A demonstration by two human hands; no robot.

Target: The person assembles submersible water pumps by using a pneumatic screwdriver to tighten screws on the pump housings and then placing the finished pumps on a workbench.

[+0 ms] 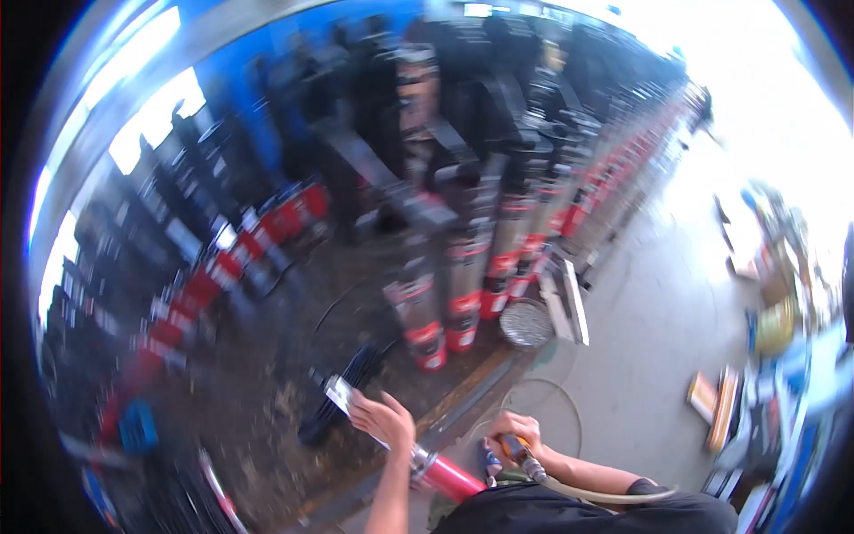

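My left hand (pixel 389 423) lies along a red and silver cylinder (pixel 454 481), its fingers stretched out near the silver end (pixel 338 392). The cylinder slants from my lap up toward the left, and my hand and wrist hide part of it. My right hand (pixel 516 431) is closed around an orange air gun (pixel 514 448). From the gun's metal fitting (pixel 534 468) a pale hose (pixel 609 495) runs right across my lap. Motion blur softens the picture.
Red-ended cylinders stand in a long row (pixel 463 311) ahead, with another row (pixel 191 298) at the left. A round mesh-like disc (pixel 526 323) and pale bars (pixel 565 303) lie beyond my right hand. Hose loops (pixel 578 409) lie on the floor; boxes (pixel 716 405) sit at right.
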